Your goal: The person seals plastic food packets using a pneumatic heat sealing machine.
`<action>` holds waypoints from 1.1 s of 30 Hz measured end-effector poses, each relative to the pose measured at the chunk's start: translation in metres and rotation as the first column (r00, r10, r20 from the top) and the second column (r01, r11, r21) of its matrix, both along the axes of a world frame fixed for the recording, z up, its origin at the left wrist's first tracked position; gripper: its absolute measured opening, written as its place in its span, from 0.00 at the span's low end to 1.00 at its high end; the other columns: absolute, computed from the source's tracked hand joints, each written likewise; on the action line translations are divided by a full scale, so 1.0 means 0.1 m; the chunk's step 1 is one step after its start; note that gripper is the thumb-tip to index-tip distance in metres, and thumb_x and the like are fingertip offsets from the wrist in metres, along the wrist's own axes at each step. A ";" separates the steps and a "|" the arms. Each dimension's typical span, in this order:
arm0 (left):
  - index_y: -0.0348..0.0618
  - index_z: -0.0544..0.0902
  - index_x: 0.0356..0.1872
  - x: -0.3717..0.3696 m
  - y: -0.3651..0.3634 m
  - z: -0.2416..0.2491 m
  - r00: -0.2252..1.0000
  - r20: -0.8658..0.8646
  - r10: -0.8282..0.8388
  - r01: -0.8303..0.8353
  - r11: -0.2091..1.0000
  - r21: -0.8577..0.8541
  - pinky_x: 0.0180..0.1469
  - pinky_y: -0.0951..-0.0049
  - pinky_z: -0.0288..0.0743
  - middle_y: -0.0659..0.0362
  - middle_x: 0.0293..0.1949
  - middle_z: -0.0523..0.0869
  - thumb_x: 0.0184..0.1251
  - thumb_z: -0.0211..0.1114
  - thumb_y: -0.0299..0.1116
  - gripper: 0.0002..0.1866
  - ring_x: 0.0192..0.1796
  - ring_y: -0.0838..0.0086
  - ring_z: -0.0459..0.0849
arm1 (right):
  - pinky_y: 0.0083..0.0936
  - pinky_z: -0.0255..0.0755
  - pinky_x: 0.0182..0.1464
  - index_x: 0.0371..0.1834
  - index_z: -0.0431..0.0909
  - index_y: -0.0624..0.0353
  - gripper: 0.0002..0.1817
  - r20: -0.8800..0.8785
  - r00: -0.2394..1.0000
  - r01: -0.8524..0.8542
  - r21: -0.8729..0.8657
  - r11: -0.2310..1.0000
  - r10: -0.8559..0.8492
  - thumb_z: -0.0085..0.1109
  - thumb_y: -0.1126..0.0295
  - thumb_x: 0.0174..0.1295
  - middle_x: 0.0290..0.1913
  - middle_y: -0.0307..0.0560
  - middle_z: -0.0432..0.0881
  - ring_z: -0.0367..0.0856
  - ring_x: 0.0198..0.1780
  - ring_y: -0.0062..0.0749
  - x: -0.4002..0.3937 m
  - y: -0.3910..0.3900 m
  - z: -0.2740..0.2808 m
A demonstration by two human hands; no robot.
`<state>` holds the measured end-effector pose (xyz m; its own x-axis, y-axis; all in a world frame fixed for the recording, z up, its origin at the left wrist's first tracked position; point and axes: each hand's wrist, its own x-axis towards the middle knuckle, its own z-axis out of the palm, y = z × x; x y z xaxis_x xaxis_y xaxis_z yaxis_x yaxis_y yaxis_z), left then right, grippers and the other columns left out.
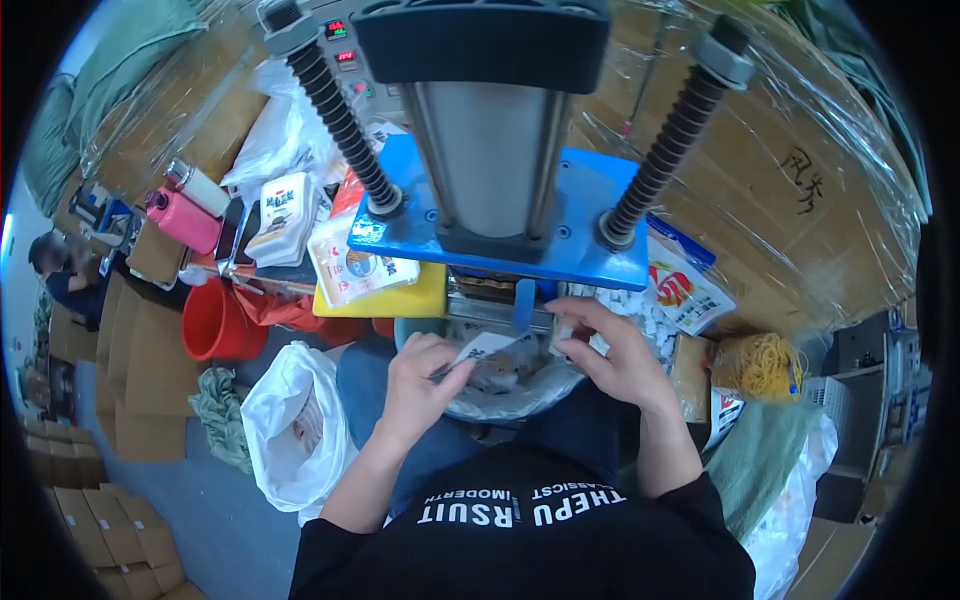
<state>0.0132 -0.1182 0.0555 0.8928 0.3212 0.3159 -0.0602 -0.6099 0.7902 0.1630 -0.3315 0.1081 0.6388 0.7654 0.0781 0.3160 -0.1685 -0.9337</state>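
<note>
My left hand (425, 378) pinches a small white printed sheet or packet (485, 345) in front of the press. My right hand (612, 350) is at the right end of the press's metal jaw (500, 312), with thumb and fingers closed round a small pale item too small to name. Above both hands is the press's blue plate (590, 205), with a blue tab (523, 305) hanging at its front. Below the hands, a basin lined with clear plastic (520, 405) holds small pieces that are hard to make out.
Printed packs (357, 262) and a yellow block (425, 295) lie left of the press. Farther left are a pink bottle (183, 221), a red bucket (218, 320) and a white bag (298, 425). Yellow rubber bands (757, 367) lie right. A person (70, 280) is far left.
</note>
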 end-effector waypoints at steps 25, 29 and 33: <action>0.38 0.85 0.33 0.03 0.14 -0.21 0.995 0.016 0.101 -0.102 0.983 0.155 0.34 0.70 0.69 0.57 0.29 0.82 0.42 0.70 0.19 0.13 0.32 0.65 0.76 | 0.20 0.73 0.33 0.48 0.80 0.62 0.12 -0.278 0.955 0.090 -0.052 0.995 -0.101 0.63 0.75 0.62 0.35 0.43 0.84 0.80 0.30 0.21 -0.14 -0.04 -0.54; 0.38 0.86 0.33 0.09 0.00 0.00 0.996 -0.007 -0.085 0.085 0.988 0.131 0.34 0.72 0.69 0.57 0.28 0.82 0.44 0.72 0.22 0.11 0.31 0.66 0.75 | 0.27 0.76 0.37 0.48 0.81 0.61 0.14 0.282 0.956 -0.101 0.056 0.993 0.081 0.64 0.74 0.59 0.38 0.50 0.83 0.82 0.35 0.34 0.03 0.11 -0.07; 0.37 0.86 0.34 -0.02 -0.08 -0.11 0.961 -0.171 -0.217 0.144 0.922 -0.361 0.34 0.76 0.69 0.63 0.25 0.83 0.56 0.73 0.28 0.07 0.30 0.79 0.75 | 0.24 0.76 0.39 0.46 0.81 0.64 0.11 0.263 0.952 -0.174 0.047 0.984 0.156 0.64 0.75 0.60 0.39 0.47 0.84 0.82 0.36 0.31 -0.08 0.18 -0.14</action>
